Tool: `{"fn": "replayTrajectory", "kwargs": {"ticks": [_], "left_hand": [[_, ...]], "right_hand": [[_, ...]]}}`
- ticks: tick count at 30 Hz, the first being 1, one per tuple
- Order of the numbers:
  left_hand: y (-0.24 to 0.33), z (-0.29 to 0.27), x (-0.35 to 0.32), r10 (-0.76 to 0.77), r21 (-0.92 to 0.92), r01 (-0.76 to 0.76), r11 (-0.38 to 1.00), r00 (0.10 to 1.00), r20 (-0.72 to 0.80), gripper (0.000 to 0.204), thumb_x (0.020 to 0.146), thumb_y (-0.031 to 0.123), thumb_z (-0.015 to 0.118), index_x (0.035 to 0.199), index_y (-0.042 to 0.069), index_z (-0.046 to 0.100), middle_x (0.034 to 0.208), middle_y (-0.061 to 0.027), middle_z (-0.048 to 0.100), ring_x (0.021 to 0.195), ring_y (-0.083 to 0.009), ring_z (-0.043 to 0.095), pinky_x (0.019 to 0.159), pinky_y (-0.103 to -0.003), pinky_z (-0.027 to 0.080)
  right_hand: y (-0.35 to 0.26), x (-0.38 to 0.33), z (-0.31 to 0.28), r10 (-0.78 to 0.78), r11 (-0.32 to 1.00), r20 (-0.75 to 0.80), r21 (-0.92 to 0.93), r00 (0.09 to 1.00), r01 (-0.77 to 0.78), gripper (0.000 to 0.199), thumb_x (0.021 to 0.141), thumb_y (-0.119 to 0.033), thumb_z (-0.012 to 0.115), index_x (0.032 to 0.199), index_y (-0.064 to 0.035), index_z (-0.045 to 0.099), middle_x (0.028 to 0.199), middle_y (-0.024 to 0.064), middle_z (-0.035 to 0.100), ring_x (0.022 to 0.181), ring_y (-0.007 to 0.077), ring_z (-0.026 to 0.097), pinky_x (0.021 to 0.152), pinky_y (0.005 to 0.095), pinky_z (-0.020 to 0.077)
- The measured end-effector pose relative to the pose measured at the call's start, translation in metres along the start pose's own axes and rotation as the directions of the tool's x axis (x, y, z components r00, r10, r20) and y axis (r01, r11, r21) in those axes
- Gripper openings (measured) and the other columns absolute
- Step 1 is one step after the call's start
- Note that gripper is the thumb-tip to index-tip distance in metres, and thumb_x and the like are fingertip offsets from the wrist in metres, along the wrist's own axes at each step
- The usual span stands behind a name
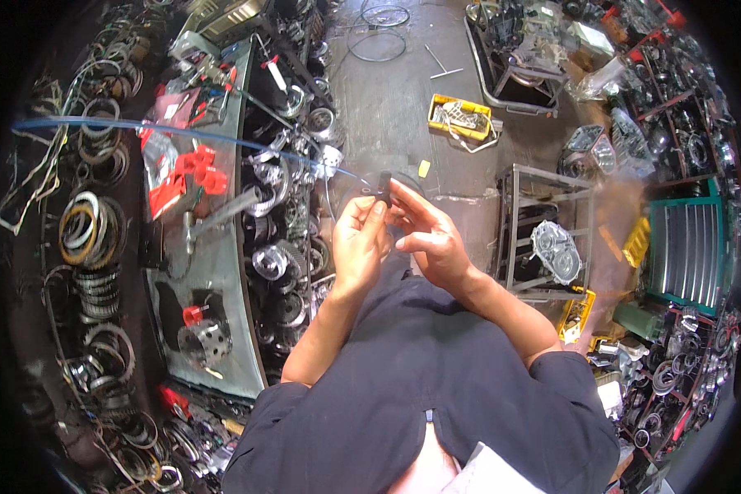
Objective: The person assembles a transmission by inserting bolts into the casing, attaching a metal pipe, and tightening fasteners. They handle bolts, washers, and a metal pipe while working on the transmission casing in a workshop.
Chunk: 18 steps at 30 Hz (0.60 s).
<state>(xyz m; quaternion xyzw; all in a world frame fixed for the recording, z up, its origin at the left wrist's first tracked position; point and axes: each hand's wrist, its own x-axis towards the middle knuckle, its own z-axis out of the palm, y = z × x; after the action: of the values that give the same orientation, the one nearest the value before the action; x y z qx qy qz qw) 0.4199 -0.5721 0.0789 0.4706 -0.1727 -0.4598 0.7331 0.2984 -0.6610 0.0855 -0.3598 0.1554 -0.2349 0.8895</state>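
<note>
Both my hands meet in front of my body, over the floor. My left hand (361, 240) is closed, its thumb and forefinger pinching a small dark part (384, 184) whose kind I cannot make out. From the other side my right hand (433, 239) reaches in, with its long fingertips against the same part and its thumb held apart. My palms hide whatever lies lower between them. A thin blue hose (247, 145) stretches in from the left, and its end comes close to my left fingertips; whether it touches the part I cannot tell.
On my left stands a metal workbench (222, 272) with red pieces (202, 169) and a perforated metal drum (206, 342). Gears (276, 262) crowd its edge. Ahead, a yellow crate (461, 115) and a T-handle bar (443, 64) lie on the floor. At right, a metal frame (510, 222) holds a cast housing (556, 251).
</note>
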Motion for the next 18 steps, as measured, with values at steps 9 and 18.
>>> {"fn": "replayTrajectory", "kwargs": {"ticks": [9, 18], "left_hand": [[0.029, 0.005, 0.151, 0.453, 0.526, -0.374, 0.764, 0.891, -0.023, 0.02, 0.102, 0.014, 0.067, 0.111, -0.003, 0.061, 0.098, -0.0101, 0.075, 0.086, -0.0132, 0.071, 0.074, -0.028, 0.057], [0.027, 0.029, 0.276, 0.568, 0.673, -0.421, 0.608, 0.823, 0.0, 0.017, 0.101, 0.008, 0.067, 0.112, -0.004, 0.062, 0.095, -0.0102, 0.075, 0.082, -0.0124, 0.071, 0.07, -0.026, 0.056]], "right_hand": [[-0.048, 0.134, 0.002, -0.099, 0.995, 0.003, -0.01, 0.995, 0.099, 0.088, 0.078, 0.005, 0.059, 0.16, 0.0021, 0.028, 0.154, 0.0124, 0.043, 0.141, 0.0226, 0.043, 0.116, 0.0356, 0.0375], [-0.099, 0.243, -0.054, -0.104, 0.994, -0.099, -0.049, 0.99, 0.099, 0.08, 0.079, 0.01, 0.058, 0.156, 0.0047, 0.036, 0.158, 0.0128, 0.041, 0.14, 0.0237, 0.045, 0.108, 0.035, 0.0482]]}}
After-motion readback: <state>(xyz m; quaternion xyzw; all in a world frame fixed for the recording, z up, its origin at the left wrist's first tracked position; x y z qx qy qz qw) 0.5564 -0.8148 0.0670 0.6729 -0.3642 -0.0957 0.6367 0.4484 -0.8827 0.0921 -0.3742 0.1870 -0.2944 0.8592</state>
